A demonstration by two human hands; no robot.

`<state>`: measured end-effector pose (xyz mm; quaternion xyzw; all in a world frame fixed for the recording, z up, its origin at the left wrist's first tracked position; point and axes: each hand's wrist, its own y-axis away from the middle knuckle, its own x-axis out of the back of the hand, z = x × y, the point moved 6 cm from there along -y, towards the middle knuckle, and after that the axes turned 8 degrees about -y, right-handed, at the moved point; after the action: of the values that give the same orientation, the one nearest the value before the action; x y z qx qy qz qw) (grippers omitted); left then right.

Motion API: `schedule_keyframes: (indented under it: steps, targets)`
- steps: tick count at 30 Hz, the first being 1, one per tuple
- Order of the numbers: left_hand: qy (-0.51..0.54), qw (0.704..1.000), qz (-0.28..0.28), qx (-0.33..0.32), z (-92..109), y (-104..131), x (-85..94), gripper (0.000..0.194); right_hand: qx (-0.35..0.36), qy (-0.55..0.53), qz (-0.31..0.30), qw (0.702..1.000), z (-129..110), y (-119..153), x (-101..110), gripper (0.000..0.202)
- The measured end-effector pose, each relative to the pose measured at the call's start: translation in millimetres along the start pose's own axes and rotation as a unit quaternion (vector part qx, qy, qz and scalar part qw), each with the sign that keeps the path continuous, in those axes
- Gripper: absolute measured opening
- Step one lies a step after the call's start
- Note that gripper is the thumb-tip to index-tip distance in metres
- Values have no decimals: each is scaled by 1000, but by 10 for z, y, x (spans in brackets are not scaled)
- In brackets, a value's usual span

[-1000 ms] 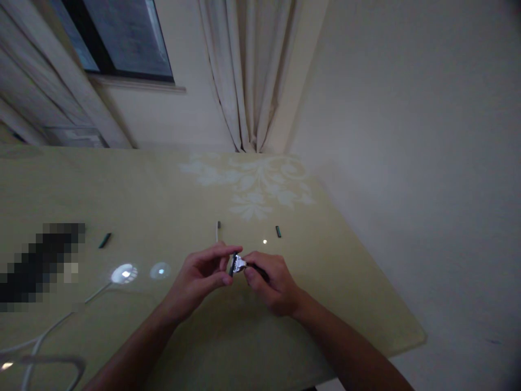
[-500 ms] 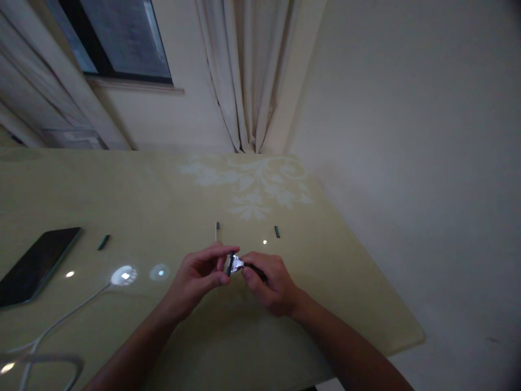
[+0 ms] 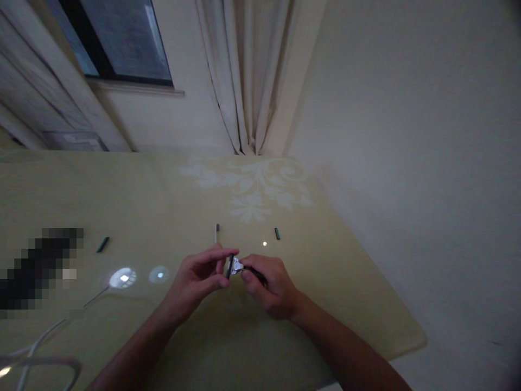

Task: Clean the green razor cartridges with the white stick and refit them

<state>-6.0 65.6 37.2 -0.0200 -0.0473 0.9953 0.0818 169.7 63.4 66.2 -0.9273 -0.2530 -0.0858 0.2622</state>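
Observation:
My right hand [image 3: 271,287] is closed around the dark handle of what looks like a razor, with its shiny silver neck [image 3: 237,266] pointing left. My left hand [image 3: 199,276] pinches the two ends of a slim dark razor cartridge [image 3: 230,266] between thumb and fingers. The cartridge stands nearly upright against the silver neck; whether it is locked on cannot be made out. Just beyond my left hand lies a small brush [image 3: 217,233] with a pale stick and dark tip. A short dark piece [image 3: 277,233], similar to the cartridge, rests beyond my right hand.
Another short dark piece [image 3: 103,244] lies on the glossy yellowish table [image 3: 345,304]. At the left, a dark flat object [image 3: 36,271] is pixelated. A white cable [image 3: 49,329] curls at the lower left. Behind the table hang curtains [image 3: 248,76]; a wall [image 3: 407,136] borders the right side.
Both hands keep almost the same pose, still holding the razor and cartridge together. The view has shifted very slightly. The tablet at the left, clear before, is now pixelated.

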Motion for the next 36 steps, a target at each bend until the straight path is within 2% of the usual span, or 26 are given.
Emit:
schedule_keyframes:
  steps: [12,36]
  targets:
    - [-4,1000,-3,-4,-54,6,12,45,4,-15,2,1000,-22,-4,-5,21]
    - [-4,1000,-1,-18,-35,17,7,43,11,-14,11,1000,-55,-16,-9,21]
